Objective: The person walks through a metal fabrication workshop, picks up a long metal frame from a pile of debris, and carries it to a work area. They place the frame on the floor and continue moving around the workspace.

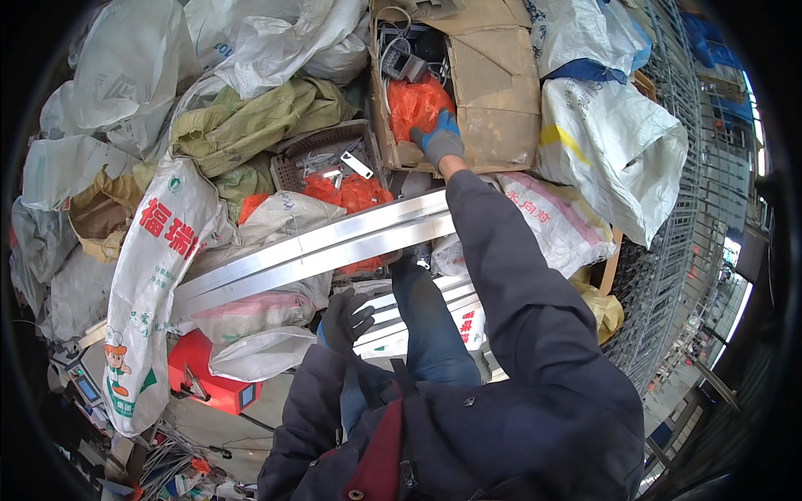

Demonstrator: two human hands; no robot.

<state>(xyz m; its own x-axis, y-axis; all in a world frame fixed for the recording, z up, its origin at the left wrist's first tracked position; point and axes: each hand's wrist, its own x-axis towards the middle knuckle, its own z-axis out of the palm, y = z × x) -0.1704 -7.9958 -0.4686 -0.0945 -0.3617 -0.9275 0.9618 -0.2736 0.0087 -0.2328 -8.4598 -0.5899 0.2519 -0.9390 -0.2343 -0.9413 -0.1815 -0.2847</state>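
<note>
My right hand [439, 143], in a grey and blue glove, reaches over the near edge of an open cardboard box [495, 88]. Its thumb and fingers close on the near right side of an orange-red plastic bag [415, 103] inside; the bag's contents are hidden. Behind the bag lie a grey device [407, 67] and a pale looped cable. Lower down, my left hand [345, 320], in a dark grey glove, hangs with its fingers apart, holding nothing. It is beside my knee, near pale metal bars [383, 318].
Long silvery metal profiles [309, 255] stretch across sacks in front of me. A brown plastic basket [286, 172] holds metal parts and orange bags. White woven sacks [614, 150] surround the box. A red machine [199, 371] stands lower left; wire mesh racks [668, 292] line the right.
</note>
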